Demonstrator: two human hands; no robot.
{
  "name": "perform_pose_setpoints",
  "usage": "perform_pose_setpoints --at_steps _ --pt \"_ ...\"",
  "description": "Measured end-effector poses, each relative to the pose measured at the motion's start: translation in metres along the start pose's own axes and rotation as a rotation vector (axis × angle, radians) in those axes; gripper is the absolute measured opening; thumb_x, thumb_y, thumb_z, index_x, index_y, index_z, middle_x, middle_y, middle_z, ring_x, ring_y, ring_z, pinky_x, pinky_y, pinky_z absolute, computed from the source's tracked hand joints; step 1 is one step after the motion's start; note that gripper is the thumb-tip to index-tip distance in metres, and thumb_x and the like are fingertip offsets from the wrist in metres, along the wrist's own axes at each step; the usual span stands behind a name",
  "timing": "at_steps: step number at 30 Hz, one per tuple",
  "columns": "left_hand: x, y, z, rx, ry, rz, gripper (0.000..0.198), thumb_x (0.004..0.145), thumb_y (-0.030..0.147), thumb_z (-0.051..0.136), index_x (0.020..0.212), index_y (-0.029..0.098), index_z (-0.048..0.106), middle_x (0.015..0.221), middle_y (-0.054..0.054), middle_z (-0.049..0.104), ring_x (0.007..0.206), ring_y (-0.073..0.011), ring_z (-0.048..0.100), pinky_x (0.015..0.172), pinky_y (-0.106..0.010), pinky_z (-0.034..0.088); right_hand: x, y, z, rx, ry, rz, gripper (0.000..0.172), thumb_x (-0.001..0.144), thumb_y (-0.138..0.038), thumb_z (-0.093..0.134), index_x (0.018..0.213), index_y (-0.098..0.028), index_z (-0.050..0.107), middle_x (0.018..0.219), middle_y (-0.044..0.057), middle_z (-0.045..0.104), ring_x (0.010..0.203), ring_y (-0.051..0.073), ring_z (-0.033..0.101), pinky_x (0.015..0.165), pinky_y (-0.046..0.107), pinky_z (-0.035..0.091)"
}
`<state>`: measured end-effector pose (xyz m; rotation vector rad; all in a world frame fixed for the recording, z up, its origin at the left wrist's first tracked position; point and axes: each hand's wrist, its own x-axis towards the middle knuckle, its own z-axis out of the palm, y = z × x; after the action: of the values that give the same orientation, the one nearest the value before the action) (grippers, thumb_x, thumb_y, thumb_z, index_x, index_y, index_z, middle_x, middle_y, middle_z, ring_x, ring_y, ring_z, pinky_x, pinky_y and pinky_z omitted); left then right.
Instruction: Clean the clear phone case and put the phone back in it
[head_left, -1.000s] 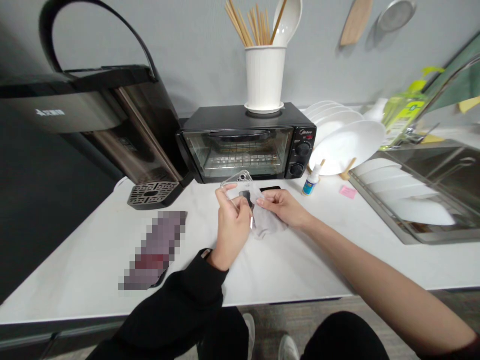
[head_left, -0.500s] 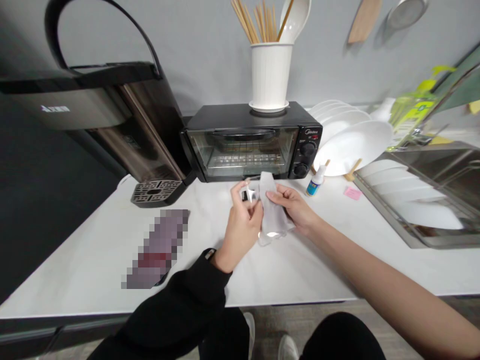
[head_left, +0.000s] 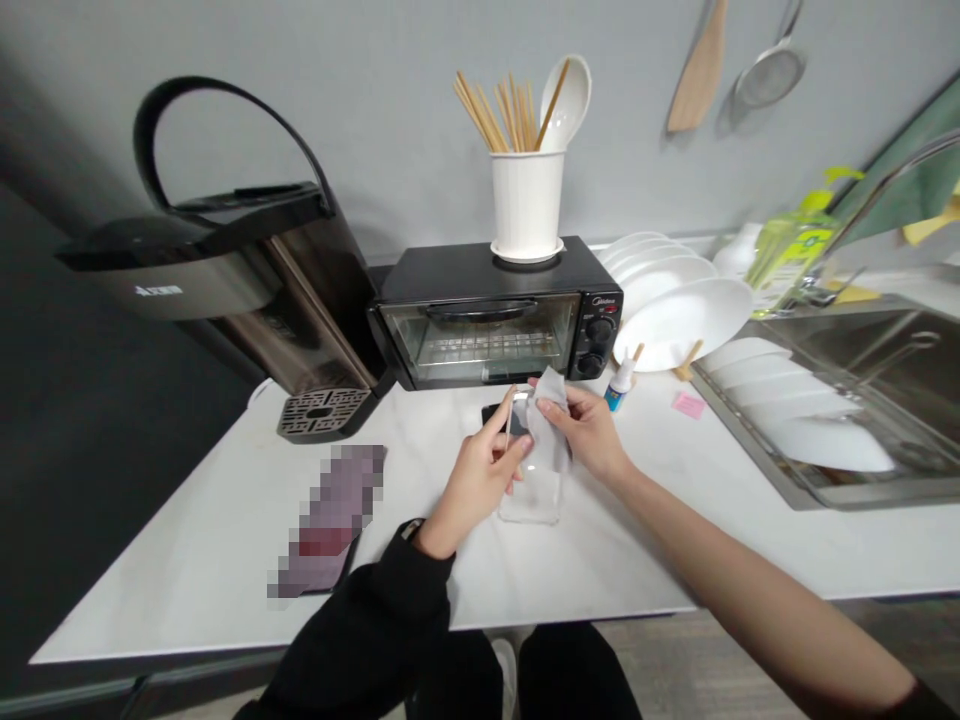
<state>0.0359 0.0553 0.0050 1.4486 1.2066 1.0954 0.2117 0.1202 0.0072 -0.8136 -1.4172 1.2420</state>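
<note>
My left hand grips a clear phone case by its left side, over the counter in front of the toaster oven. A thin pale grey cloth is pinched in my right hand; it lies against the upper right part of the case. My right fingertips are partly hidden behind the cloth and the case. Just beyond the case, a small dark object shows on the counter, mostly covered by my left hand. To the right stands a small spray bottle with a blue label.
A toaster oven carries a white cup of chopsticks and a spoon. Left are a water dispenser and a pixelated, phone-like object. White plates, a pink note and a sink are right.
The case has turned flatter, so its outline shows below my hands. My right hand and the cloth have shifted to the case's upper right edge. The camera view has tilted up.
</note>
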Motion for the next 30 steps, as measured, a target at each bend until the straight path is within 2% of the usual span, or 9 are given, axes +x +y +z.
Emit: perform_pose_setpoints --at_steps 2,5,8,11,14,18,23,26,30 --pt "-0.001 0.003 -0.006 -0.007 0.030 0.003 0.076 0.096 0.042 0.065 0.163 0.022 0.035 0.058 0.012 0.047 0.047 -0.0080 0.047 0.048 -0.017 0.039 0.003 -0.005 -0.004 -0.107 -0.085 -0.044 0.033 0.080 -0.043 0.078 0.106 -0.024 0.080 0.105 0.005 0.079 0.099 0.026 0.071 0.088 0.038 0.055" --pt "-0.015 0.008 -0.010 -0.027 0.048 -0.003 0.071 0.088 0.037 0.075 0.152 0.018 0.049 0.069 0.008 0.059 0.066 -0.0110 0.062 0.061 -0.019 0.046 0.001 -0.005 -0.010 -0.254 -0.002 -0.021 0.017 0.078 -0.037 0.074 0.081 -0.021 0.077 0.076 0.002 0.073 0.071 0.020 0.064 0.067 0.031 0.051" --pt "-0.041 0.005 -0.006 -0.061 0.048 -0.040 0.046 0.087 0.033 0.077 0.127 0.018 0.060 0.095 -0.002 0.071 0.093 -0.0172 0.073 0.077 -0.024 0.053 -0.020 -0.002 -0.014 -0.306 0.113 0.026 0.024 0.082 -0.036 0.068 0.065 -0.020 0.067 0.054 -0.003 0.054 0.051 0.014 0.044 0.050 0.027 0.033" --pt "-0.067 -0.002 0.002 -0.108 0.173 -0.097 0.037 0.093 0.040 0.070 0.122 0.019 0.063 0.105 -0.005 0.070 0.084 -0.0175 0.076 0.072 -0.025 0.055 -0.054 0.002 -0.015 -0.302 0.120 0.085 0.029 0.085 -0.041 0.067 0.065 -0.020 0.066 0.053 -0.004 0.050 0.050 0.014 0.040 0.049 0.027 0.030" --pt "-0.082 -0.003 0.006 -0.040 0.209 -0.069 0.038 0.094 0.038 0.070 0.126 0.019 0.068 0.105 -0.006 0.072 0.081 -0.0173 0.076 0.066 -0.023 0.053 -0.087 0.001 -0.012 -0.268 0.150 0.126 0.032 0.091 -0.049 0.062 0.084 -0.020 0.074 0.066 -0.001 0.064 0.061 0.018 0.054 0.058 0.029 0.042" --pt "-0.089 0.004 0.009 0.115 0.116 0.043 0.031 0.096 0.031 0.066 0.125 0.023 0.073 0.102 -0.006 0.073 0.076 -0.0152 0.074 0.065 -0.023 0.054 -0.113 -0.011 -0.009 -0.224 0.236 0.059 0.045 0.104 -0.057 0.047 0.114 -0.023 0.075 0.099 0.007 0.077 0.098 0.027 0.069 0.095 0.041 0.051" --pt "-0.095 0.005 0.013 0.391 0.072 0.288 0.030 0.104 0.027 0.054 0.125 0.028 0.075 0.109 -0.007 0.075 0.096 -0.0182 0.073 0.089 -0.029 0.057 -0.118 -0.031 -0.012 -0.541 -0.027 -0.275 0.057 0.109 -0.058 0.029 0.149 -0.030 0.057 0.153 0.010 0.057 0.142 0.030 0.052 0.123 0.052 0.033" --pt "-0.098 -0.004 0.012 0.536 0.059 0.398 0.037 0.105 0.018 0.047 0.126 0.031 0.075 0.119 -0.006 0.076 0.111 -0.0192 0.072 0.102 -0.034 0.054 -0.119 -0.025 -0.015 -0.787 -0.182 -0.343 0.057 0.109 -0.051 0.038 0.160 -0.027 0.041 0.165 0.012 0.042 0.151 0.031 0.041 0.128 0.059 0.022" --pt "-0.101 -0.012 0.008 0.581 -0.086 0.383 0.031 0.104 0.020 0.053 0.123 0.031 0.074 0.126 -0.005 0.074 0.118 -0.0202 0.071 0.104 -0.037 0.056 -0.129 -0.004 -0.024 -0.874 0.122 -0.210 0.051 0.098 -0.054 0.064 0.134 -0.018 0.063 0.143 0.020 0.057 0.132 0.035 0.057 0.111 0.054 0.047"
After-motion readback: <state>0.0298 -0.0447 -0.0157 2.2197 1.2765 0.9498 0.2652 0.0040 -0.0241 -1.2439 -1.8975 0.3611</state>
